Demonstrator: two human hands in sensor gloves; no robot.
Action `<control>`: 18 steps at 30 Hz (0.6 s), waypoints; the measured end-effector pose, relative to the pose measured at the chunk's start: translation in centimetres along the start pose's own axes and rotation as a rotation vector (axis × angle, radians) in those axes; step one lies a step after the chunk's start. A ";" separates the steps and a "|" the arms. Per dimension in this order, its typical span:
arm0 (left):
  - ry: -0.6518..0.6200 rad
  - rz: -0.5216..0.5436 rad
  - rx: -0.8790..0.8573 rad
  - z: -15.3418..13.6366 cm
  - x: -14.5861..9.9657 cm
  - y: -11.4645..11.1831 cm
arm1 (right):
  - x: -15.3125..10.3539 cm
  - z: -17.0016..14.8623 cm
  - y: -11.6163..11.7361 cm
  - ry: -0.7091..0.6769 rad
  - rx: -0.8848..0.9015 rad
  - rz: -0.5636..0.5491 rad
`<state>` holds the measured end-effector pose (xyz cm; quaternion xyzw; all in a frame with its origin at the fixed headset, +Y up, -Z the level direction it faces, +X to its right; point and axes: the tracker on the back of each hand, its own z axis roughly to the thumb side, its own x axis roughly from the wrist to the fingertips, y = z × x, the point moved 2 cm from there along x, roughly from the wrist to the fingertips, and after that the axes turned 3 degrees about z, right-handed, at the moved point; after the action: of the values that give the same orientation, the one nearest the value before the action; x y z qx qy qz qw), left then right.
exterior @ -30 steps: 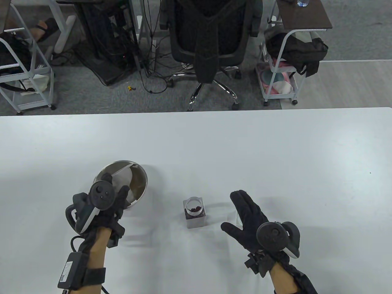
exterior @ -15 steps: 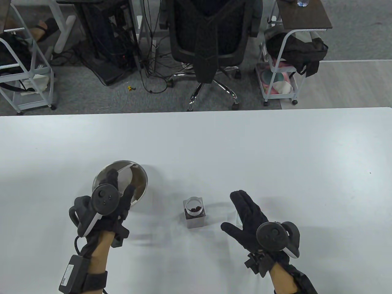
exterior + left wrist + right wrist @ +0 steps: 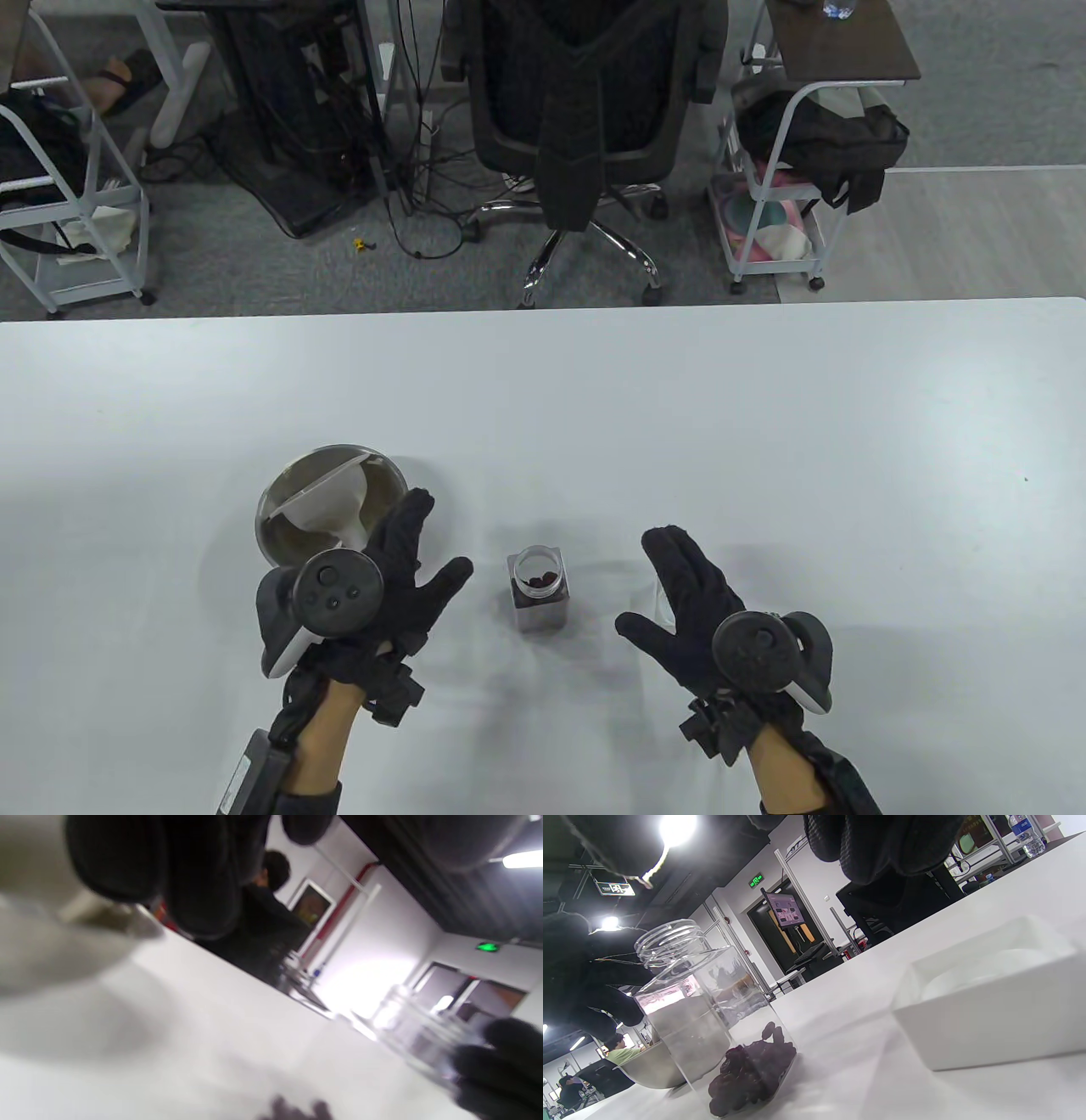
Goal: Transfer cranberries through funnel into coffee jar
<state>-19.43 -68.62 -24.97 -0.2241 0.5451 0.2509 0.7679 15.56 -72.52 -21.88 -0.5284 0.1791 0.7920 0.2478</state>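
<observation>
A clear square coffee jar (image 3: 537,590) stands open on the table with dark cranberries (image 3: 543,582) at its bottom. In the right wrist view the jar (image 3: 712,1018) and the cranberries (image 3: 751,1073) show close up. A white funnel (image 3: 327,509) lies tilted inside a steel bowl (image 3: 280,543). My left hand (image 3: 439,536) is open, fingers spread, between the bowl and the jar, holding nothing. My right hand (image 3: 643,581) is open and empty to the right of the jar, above a white square dish (image 3: 988,1005). The left wrist view is blurred; the jar (image 3: 415,1035) shows at its right.
The white table (image 3: 679,407) stretches far behind and to the right of the jar. In the table view the right hand hides most of the white dish. An office chair (image 3: 585,102) and carts stand beyond the table's far edge.
My left hand has left the bowl and moved right, toward the jar, opening with fingers spread. The funnel now shows uncovered in the bowl. The right hand has barely moved.
</observation>
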 end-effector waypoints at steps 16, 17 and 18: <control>-0.074 -0.170 0.018 0.9 1.3 -6.9 | 0.2 -0.7 -0.5 0.028 -0.002 -0.004; -0.076 -0.172 0.026 1.0 1.4 -7.2 | 0.2 -0.8 -0.5 0.030 -0.001 -0.003; -0.074 -0.172 0.029 1.0 1.5 -7.4 | 0.2 -0.8 -0.6 0.034 0.000 -0.004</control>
<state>-13.61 -73.48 -25.59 -0.2495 0.4987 0.1843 0.8094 16.44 -72.47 -22.39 -0.5420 0.1821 0.7825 0.2465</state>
